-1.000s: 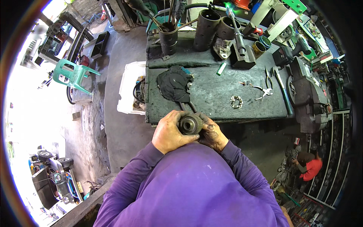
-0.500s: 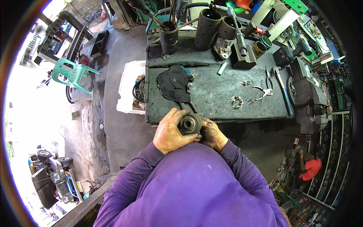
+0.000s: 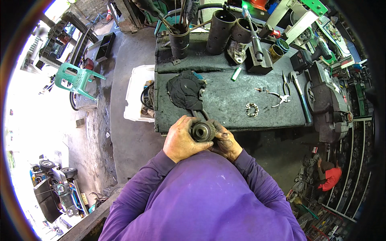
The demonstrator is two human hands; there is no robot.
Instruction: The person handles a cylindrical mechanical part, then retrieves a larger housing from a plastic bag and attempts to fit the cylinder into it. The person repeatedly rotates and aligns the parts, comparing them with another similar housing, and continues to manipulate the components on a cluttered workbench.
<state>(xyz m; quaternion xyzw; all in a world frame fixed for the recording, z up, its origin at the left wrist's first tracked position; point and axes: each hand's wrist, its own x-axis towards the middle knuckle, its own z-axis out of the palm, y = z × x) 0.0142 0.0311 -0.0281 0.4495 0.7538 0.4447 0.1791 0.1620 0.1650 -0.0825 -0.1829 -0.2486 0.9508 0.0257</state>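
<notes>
Between my two hands, just off the near edge of the workbench (image 3: 225,96), I hold a round metal gear (image 3: 203,131) with a toothed rim and a hollow centre. My left hand (image 3: 181,137) wraps round its left side, thumb along the near edge. At the right rim, the blackened fingers of my right hand (image 3: 226,142) press against the teeth. A crumpled black cloth (image 3: 185,89) lies on the bench beyond the gear. Farther right is a small caged ring (image 3: 252,109), like a bearing cage.
Pliers (image 3: 280,98), a blue-handled hammer (image 3: 301,96) and a green lighter (image 3: 236,73) lie on the bench. Dark metal cylinders (image 3: 220,34) stand at the back. A large vise (image 3: 331,104) is at the right end. A white bin (image 3: 136,94) stands left; a person in red (image 3: 331,178) crouches far right.
The gear has turned slightly in my hands, showing more of its toothed side. My right fingers have shifted around its rim; my left hand has barely moved.
</notes>
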